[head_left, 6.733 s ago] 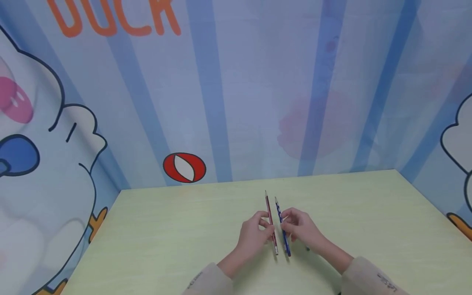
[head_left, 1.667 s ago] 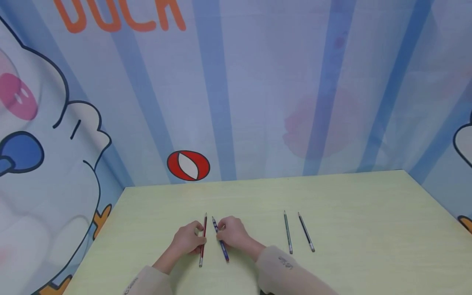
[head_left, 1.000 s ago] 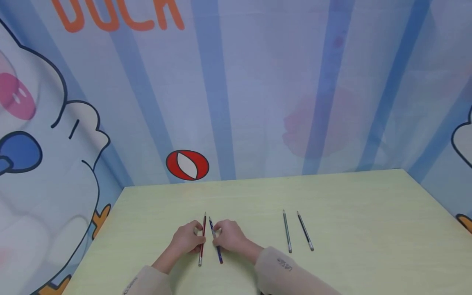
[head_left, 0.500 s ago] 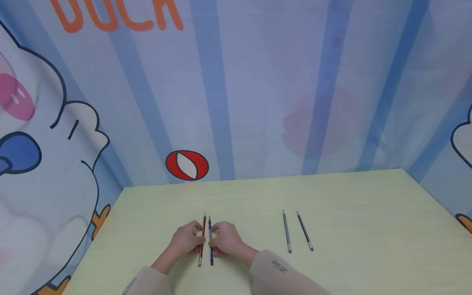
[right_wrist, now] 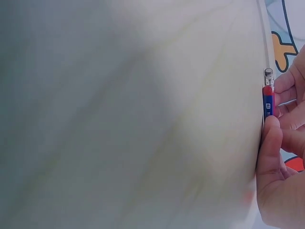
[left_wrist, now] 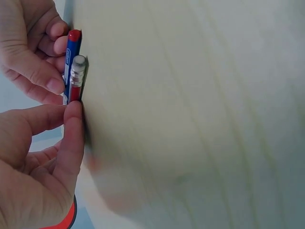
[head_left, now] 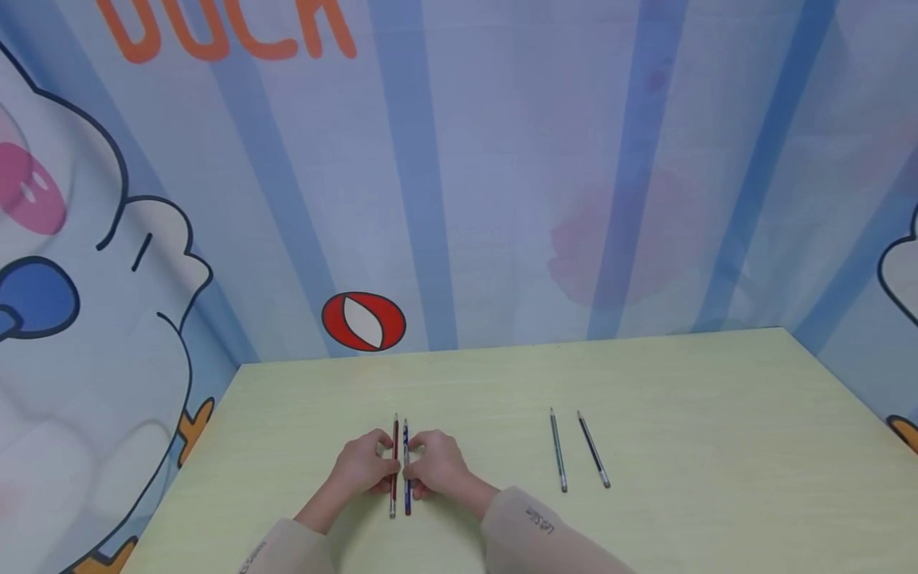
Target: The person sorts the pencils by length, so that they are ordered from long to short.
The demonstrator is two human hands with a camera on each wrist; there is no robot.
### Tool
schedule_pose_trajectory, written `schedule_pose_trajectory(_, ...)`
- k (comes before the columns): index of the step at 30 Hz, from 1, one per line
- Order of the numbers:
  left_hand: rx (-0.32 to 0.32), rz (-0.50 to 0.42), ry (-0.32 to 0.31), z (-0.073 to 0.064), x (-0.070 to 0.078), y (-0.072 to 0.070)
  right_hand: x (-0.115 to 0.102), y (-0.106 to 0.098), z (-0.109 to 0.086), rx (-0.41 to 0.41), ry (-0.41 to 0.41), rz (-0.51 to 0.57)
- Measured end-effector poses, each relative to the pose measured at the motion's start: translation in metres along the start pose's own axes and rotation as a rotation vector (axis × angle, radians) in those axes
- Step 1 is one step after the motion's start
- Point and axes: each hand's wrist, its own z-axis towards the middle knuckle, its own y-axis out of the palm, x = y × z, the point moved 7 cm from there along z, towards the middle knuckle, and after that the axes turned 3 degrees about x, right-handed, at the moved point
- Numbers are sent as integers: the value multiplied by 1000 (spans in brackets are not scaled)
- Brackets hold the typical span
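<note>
On the pale green table (head_left: pixel 681 383) a red pencil (head_left: pixel 394 478) and a blue pencil (head_left: pixel 406 482) lie side by side, touching or nearly so, tips pointing away from me. My left hand (head_left: pixel 382 465) pinches the red pencil at its middle. My right hand (head_left: pixel 419 465) pinches the blue pencil from the other side. The left wrist view shows the red pencil's silver ferrule (left_wrist: pixel 77 71) beside the blue pencil's red end (left_wrist: pixel 73 43), with my left hand's thumb (left_wrist: pixel 72 129) on them. In the right wrist view the blue pencil (right_wrist: pixel 268 104) sits under my right hand (right_wrist: pixel 274 157).
Two more pencils lie to the right: a grey one (head_left: pixel 557 450) and a dark one (head_left: pixel 593 450), roughly parallel and a little apart. A cartoon-printed cloth wall (head_left: pixel 459 199) closes the table at the back and sides.
My right hand has swung the blue pencil from a slant to parallel and slid it left against the red one. My left hand and the two pencils at right stayed put.
</note>
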Motion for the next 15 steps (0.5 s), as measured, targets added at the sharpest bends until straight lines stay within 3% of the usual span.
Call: schedule_pose_trajectory(15,13,-7,53,-1,1,0,-4,0,-4,-26,-57,4)
